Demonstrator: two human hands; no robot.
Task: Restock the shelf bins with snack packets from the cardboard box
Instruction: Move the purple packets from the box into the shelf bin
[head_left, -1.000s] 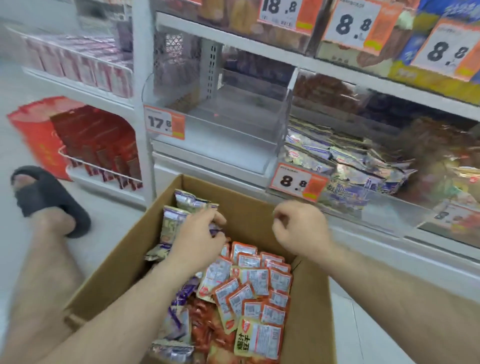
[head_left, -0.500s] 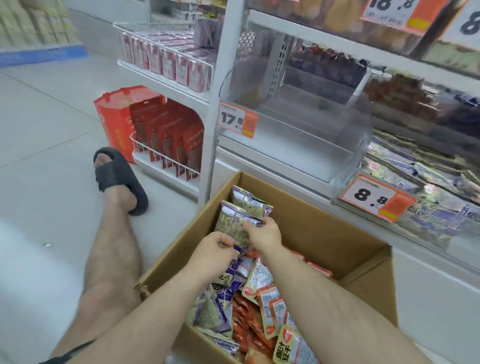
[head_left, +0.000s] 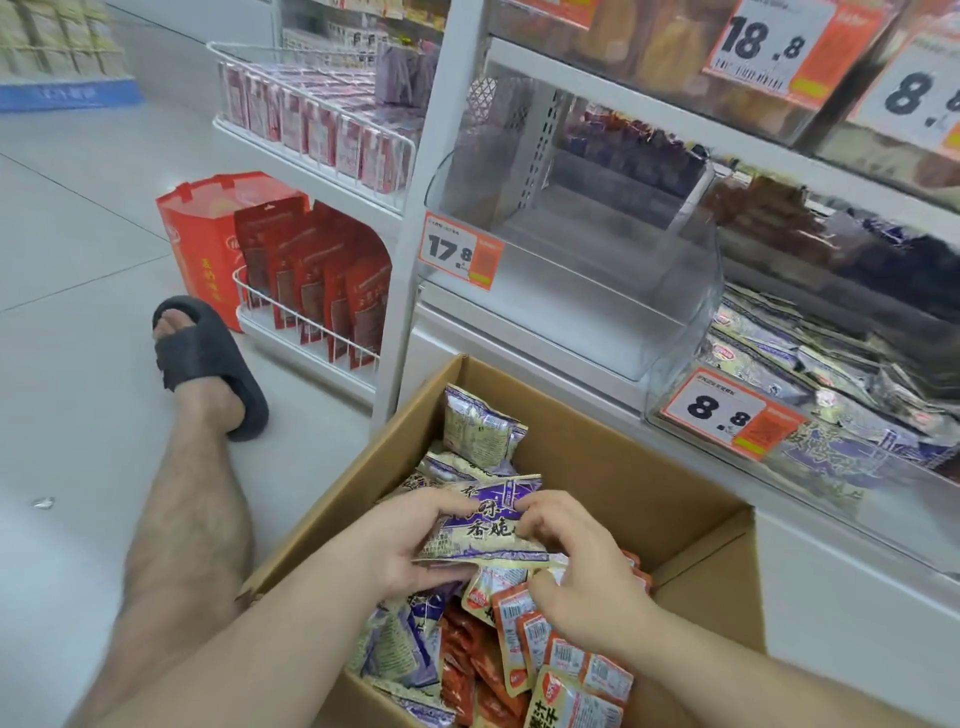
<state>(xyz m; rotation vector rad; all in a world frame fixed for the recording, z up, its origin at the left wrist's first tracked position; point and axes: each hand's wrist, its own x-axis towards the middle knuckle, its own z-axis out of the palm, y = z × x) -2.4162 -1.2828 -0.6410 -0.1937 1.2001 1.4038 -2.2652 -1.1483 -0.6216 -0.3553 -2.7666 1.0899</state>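
Both hands, the left hand (head_left: 400, 545) and right hand (head_left: 576, 561), pinch a purple-and-cream snack packet (head_left: 483, 522) printed with Chinese characters, just above the open cardboard box (head_left: 597, 462) of purple and orange packets (head_left: 545, 654). Beside the box's far rim, a clear shelf bin (head_left: 587, 291) tagged "17.8" (head_left: 460, 250) stands bare; its neighbour (head_left: 831, 410) reads "8.8" (head_left: 724, 413).

Cardboard box (head_left: 613, 483) holding snack packets (head_left: 483, 426) sits before the shelf bins (head_left: 597, 291).
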